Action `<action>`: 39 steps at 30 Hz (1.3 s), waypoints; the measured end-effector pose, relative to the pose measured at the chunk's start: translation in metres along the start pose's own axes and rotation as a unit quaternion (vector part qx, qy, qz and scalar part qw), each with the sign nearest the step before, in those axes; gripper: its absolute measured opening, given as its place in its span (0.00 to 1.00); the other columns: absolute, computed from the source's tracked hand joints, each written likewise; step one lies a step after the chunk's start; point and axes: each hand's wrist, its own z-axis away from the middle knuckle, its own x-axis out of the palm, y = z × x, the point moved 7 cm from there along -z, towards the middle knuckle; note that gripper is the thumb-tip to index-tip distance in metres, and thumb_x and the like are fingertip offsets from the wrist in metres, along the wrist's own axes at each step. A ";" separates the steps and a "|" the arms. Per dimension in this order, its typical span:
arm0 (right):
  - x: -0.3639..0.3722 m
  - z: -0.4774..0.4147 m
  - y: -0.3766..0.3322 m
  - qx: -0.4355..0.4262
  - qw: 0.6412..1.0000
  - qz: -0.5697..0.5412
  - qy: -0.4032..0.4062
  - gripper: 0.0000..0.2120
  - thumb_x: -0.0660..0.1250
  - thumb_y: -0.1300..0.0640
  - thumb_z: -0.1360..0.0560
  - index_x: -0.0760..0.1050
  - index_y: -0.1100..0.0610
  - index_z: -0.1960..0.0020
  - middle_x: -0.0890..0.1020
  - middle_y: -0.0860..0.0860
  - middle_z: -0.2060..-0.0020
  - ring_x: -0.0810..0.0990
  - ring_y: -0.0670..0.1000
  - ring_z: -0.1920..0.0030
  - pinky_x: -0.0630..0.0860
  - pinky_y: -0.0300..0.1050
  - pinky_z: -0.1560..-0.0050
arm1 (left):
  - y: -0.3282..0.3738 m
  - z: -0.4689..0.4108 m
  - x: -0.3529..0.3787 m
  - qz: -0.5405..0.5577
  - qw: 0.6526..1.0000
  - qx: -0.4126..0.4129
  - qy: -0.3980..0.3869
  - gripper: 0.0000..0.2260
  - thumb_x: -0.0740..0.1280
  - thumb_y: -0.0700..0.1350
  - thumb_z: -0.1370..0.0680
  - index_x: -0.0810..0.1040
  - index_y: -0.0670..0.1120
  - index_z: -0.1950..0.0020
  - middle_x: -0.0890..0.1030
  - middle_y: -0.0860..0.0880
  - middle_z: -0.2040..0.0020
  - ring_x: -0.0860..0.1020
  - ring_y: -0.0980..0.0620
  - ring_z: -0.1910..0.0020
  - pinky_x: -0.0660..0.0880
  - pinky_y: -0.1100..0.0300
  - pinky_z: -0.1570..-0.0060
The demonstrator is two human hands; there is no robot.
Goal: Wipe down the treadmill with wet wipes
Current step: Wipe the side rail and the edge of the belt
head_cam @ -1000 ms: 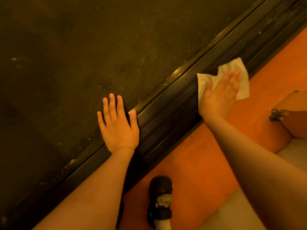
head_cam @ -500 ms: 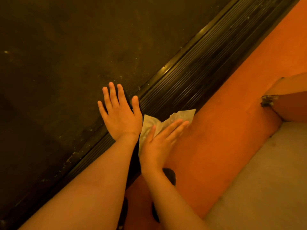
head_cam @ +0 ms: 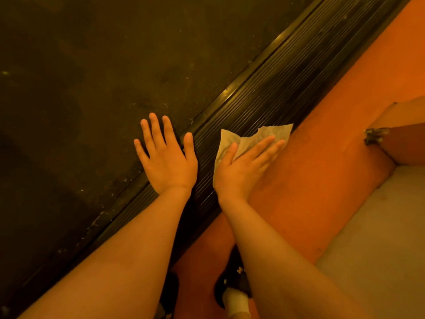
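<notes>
No readable text, label, brand, number or sign shows anywhere in the head view.

crumpled wet wipe (head_cam: 254,139) on ribbed treadmill (head_cam: 264,104), possibly dusty

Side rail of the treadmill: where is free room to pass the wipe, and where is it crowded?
The ribbed side rail is bare from the wet wipe up to the top right corner, between the belt and the orange floor. Crowded lower down: the left hand rests flat across belt and rail, beside the right hand pressing the wipe.
</notes>
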 end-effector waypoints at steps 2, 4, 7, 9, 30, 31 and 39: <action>-0.003 -0.023 0.001 -0.002 1.000 0.011 0.004 0.40 0.50 0.41 0.23 0.49 0.70 0.24 0.48 0.69 0.25 0.48 0.66 0.24 0.50 0.57 0.24 | 0.002 0.001 0.000 -0.010 1.000 0.004 -0.007 0.32 0.38 0.61 0.20 0.53 0.46 0.21 0.51 0.44 0.20 0.47 0.45 0.21 0.48 0.42 0.24; -0.006 -0.052 0.002 0.004 1.000 0.028 0.006 0.42 0.48 0.38 0.24 0.48 0.70 0.24 0.48 0.69 0.25 0.47 0.66 0.24 0.49 0.58 0.24 | 0.003 0.001 0.001 -0.018 1.000 0.004 -0.017 0.32 0.37 0.61 0.20 0.52 0.46 0.20 0.50 0.44 0.20 0.46 0.45 0.21 0.48 0.42 0.24; -0.010 -0.088 0.003 0.022 0.999 0.042 0.011 0.44 0.46 0.36 0.26 0.47 0.69 0.23 0.48 0.68 0.24 0.46 0.65 0.23 0.46 0.57 0.23 | 0.003 0.001 0.002 -0.013 1.000 0.006 -0.022 0.31 0.40 0.60 0.19 0.53 0.45 0.20 0.50 0.43 0.20 0.46 0.45 0.21 0.48 0.42 0.24; -0.011 -0.109 0.005 0.036 0.998 0.048 0.009 0.44 0.48 0.36 0.25 0.45 0.68 0.23 0.46 0.67 0.24 0.44 0.64 0.23 0.43 0.55 0.23 | -0.001 0.001 0.001 0.016 1.000 -0.005 -0.026 0.29 0.45 0.59 0.18 0.54 0.45 0.21 0.51 0.45 0.20 0.46 0.46 0.21 0.47 0.44 0.24; -0.030 -0.259 0.005 0.055 0.994 0.097 -0.003 0.41 0.52 0.37 0.22 0.42 0.63 0.22 0.43 0.63 0.23 0.41 0.61 0.23 0.47 0.54 0.25 | 0.172 -0.101 0.013 0.031 0.996 0.077 -0.021 0.27 0.50 0.57 0.18 0.56 0.47 0.21 0.52 0.47 0.20 0.47 0.49 0.21 0.47 0.46 0.23; -0.030 -0.261 0.005 0.053 0.993 0.102 -0.007 0.41 0.52 0.37 0.22 0.42 0.63 0.22 0.43 0.63 0.23 0.41 0.61 0.23 0.48 0.54 0.25 | 0.173 -0.101 0.013 0.030 0.996 0.076 -0.023 0.27 0.51 0.56 0.18 0.56 0.47 0.21 0.52 0.47 0.20 0.47 0.50 0.21 0.47 0.46 0.23; -0.022 -0.335 -0.012 -0.105 0.977 0.181 -0.051 0.36 0.46 0.41 0.19 0.41 0.64 0.22 0.44 0.61 0.22 0.40 0.57 0.22 0.39 0.53 0.23 | 0.172 -0.102 0.011 0.021 0.997 0.066 -0.022 0.27 0.48 0.57 0.18 0.59 0.46 0.22 0.55 0.46 0.21 0.49 0.49 0.21 0.49 0.46 0.23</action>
